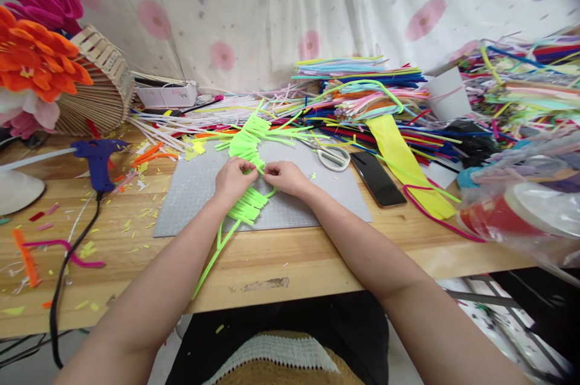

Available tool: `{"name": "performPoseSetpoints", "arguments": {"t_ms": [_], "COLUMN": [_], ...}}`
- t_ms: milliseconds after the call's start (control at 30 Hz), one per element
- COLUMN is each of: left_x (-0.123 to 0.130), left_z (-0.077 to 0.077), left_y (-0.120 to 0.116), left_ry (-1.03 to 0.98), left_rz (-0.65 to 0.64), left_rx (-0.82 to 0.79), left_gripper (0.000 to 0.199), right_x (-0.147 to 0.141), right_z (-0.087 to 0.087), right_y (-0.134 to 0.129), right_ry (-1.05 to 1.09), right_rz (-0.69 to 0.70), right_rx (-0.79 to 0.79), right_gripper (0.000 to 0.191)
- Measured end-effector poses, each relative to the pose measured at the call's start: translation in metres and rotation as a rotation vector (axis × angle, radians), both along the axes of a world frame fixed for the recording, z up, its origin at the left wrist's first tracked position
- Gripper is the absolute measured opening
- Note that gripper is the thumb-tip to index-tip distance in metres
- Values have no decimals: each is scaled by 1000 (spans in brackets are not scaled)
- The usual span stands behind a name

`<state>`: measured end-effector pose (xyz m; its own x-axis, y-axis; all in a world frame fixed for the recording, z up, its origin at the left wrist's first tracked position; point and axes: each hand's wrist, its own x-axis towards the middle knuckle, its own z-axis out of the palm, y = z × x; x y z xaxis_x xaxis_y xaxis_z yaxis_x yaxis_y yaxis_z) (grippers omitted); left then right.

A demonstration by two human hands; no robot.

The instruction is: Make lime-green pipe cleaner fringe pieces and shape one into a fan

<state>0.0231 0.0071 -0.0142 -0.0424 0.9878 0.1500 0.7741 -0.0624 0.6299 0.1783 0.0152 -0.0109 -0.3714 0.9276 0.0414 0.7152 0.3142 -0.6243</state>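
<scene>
A long piece of neon green pipe cleaners (251, 138), joined side by side in a curved band, lies over the grey cutting mat (299, 216). My left hand (235, 179) pinches the band near its middle, from the left. Close by on the right, my right hand (285, 177) has its fingertips pressed together at the band's right edge; a thin green stem seems to be between them. The lower part of the band shows beneath my hands, with loose green stems reaching toward the table's front edge.
Scissors (334, 158) and a black phone (379, 179) lie right of my hands, beside a yellow strip (408, 161). Piles of coloured pipe cleaners (380, 95) line the back. A blue glue gun (98, 161) with a black cord stands left, near orange flowers (40, 58).
</scene>
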Motion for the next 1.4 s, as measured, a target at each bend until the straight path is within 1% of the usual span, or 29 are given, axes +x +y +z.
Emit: {"name": "performPoseSetpoints", "arguments": {"t_ms": [233,367,500,600,700,800,867,933,1067,1200,1267,1400], "left_x": [1,2,4,3,0,-2,-3,-4,-8,-9,-6,-3], "left_z": [3,5,7,8,6,2,0,-1,-2,-2,-2,-1], "left_y": [-5,-6,-9,-11,-11,-10,-8,-6,-2,0,-1,-4], "left_ry": [56,78,118,147,133,105,102,115,150,127,101,64], "left_rz": [12,11,-21,-62,-88,-72,-68,-100,-219,-323,-305,-149], "left_rx": [51,48,39,53,70,34,4,-23,-63,-32,-18,11], "left_gripper": [14,13,14,15,19,25,25,23,22,21,20,16], "right_x": [-1,-1,-1,0,2,4,4,4,4,5,6,7], "right_z": [0,0,-3,-7,-11,-13,-14,-14,-15,-17,-17,-14], "right_y": [-1,-1,-1,1,3,5,6,6,5,6,7,7], "right_ry": [-5,10,52,125,245,394,466,495,505,503,486,410], "right_rz": [-14,-27,-51,-59,-57,-52,-35,-13,13,47,41,-34], "right_rx": [-3,-11,-24,-23,-38,-49,-47,-47,-55,-56,-39,-12], "right_gripper": [16,17,19,19,20,20,20,20,19,20,21,19]}}
